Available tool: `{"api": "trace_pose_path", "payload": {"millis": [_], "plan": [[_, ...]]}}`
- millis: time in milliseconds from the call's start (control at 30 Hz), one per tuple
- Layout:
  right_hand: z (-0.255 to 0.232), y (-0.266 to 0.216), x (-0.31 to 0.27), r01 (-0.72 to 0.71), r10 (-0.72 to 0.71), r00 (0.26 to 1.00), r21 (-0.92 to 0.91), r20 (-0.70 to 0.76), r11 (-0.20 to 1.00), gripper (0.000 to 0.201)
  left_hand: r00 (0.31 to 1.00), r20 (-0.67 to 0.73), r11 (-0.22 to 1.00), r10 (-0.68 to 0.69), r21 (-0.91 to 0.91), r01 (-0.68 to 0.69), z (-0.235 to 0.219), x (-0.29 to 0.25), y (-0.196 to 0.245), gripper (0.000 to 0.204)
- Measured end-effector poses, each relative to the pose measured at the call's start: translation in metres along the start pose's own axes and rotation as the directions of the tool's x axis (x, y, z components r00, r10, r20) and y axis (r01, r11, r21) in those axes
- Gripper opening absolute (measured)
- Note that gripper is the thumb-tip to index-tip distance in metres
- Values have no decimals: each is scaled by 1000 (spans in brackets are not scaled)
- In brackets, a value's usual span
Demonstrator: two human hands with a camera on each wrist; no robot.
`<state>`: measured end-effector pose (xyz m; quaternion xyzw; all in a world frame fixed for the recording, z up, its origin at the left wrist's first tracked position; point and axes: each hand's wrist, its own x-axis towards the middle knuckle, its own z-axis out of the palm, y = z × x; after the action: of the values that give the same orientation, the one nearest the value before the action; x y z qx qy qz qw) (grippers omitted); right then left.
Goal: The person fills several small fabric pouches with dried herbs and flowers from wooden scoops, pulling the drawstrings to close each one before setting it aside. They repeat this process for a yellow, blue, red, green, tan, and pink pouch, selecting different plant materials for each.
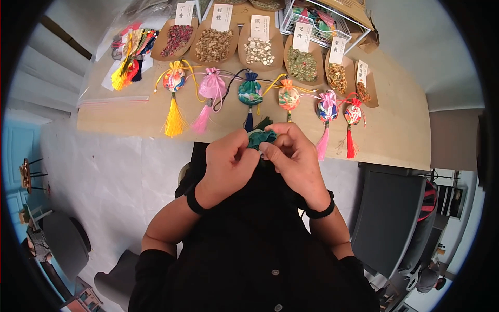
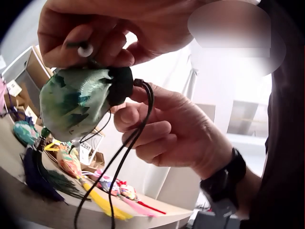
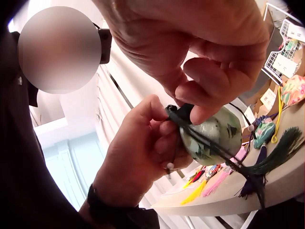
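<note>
Between both hands, close in front of the table's near edge, is a small green drawstring pouch (image 1: 261,138) with a rounded, filled-looking body. My left hand (image 1: 228,161) grips it near its gathered top, fingers curled. Thumb and fingers of my right hand (image 1: 293,153) pinch the ruffled dark-green neck from the other side. In the left wrist view, the pale green body (image 2: 71,102) lies sideways, and a long dark cord (image 2: 138,129) loops down from the neck. A white bead (image 2: 86,51) shows by the left fingers. From the pouch's bottom a dark-green tassel (image 3: 283,150) hangs in the right wrist view.
Along the table (image 1: 125,119) lies a row of tasselled pouches, including a pink one (image 1: 212,86) and a blue-green one (image 1: 250,92). Behind them stand labelled brown paper trays (image 1: 214,46) of dried herbs. Loose tassels (image 1: 130,62) lie left; a white wire basket (image 1: 317,23) stands at the back.
</note>
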<state>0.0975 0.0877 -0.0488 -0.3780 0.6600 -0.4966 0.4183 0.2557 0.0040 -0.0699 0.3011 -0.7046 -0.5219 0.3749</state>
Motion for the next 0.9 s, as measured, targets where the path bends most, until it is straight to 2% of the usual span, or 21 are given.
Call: {"api": "trace_pose_path", "payload": {"millis": [100,200,300,333,433,533,633,733,833,900], "plan": [[7,-3,-6,-4,4,999,1,44,1000,33,993,-5,963,-119,-243,114,-3,-4,-16,21],[10,7,-10,12,-11,1000,-24,21,1000,29,1000,-27,991,1,-137,-5,0,-9,-10,21],[6,6,-16,12,-14,1000,-65,-27,998,25,961,79,953,266,126,-275,5,-11,-4,22],[4,4,-18,9,-12,999,-83,-42,996,23,960,119,950,255,156,-272,6,-12,-2,23],[0,7,-21,24,-27,998,-54,-52,998,23,932,140,884,334,296,-361,9,-9,0,25],[-1,15,-19,111,-127,988,-165,-91,980,22,962,132,902,240,336,-271,14,-5,1,29],[-4,-1,-12,159,-177,980,-177,-96,971,19,977,110,900,183,382,-211,13,2,-1,35],[-6,3,-4,232,-245,967,-161,-70,959,18,985,139,905,104,398,-152,9,11,4,37],[-9,-7,5,269,-288,956,-240,-47,933,21,983,158,908,92,393,-148,5,23,14,35],[-11,-14,7,298,-333,941,-328,-55,896,24,989,146,916,8,396,-66,2,27,20,34]]}}
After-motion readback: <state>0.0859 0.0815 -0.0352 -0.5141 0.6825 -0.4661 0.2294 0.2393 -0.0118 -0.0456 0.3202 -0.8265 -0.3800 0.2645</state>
